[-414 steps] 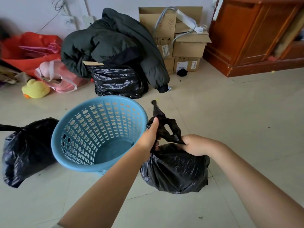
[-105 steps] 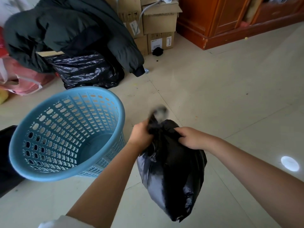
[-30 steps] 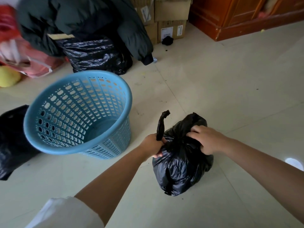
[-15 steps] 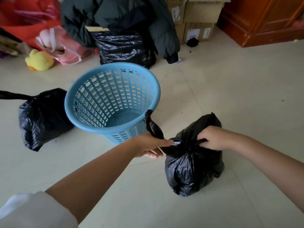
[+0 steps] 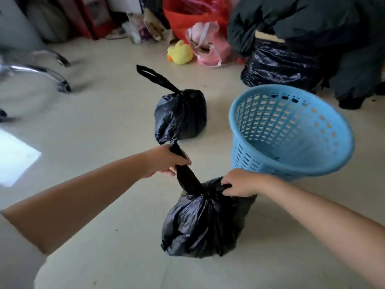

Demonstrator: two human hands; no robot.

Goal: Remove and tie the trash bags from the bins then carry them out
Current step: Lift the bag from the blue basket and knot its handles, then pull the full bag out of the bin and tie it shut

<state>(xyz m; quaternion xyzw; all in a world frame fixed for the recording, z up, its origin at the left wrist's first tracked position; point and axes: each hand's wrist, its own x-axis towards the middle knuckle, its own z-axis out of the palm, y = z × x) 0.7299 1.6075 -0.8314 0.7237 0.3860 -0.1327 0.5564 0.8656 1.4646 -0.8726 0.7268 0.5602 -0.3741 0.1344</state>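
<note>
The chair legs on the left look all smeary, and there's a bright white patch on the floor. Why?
In the head view, the chair legs are streaked by motion blur, and the blue basket rim is soft too; the near trash bag held by the left hand and right hand is sharper. The white patch is light reflecting off the glossy floor.

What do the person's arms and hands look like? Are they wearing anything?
Both forearms are bare. The left hand and right hand have no gloves, and no rings or watch show. A bit of white sleeve shows high up on the left arm. The right arm shows no sleeve in the picture.
</note>
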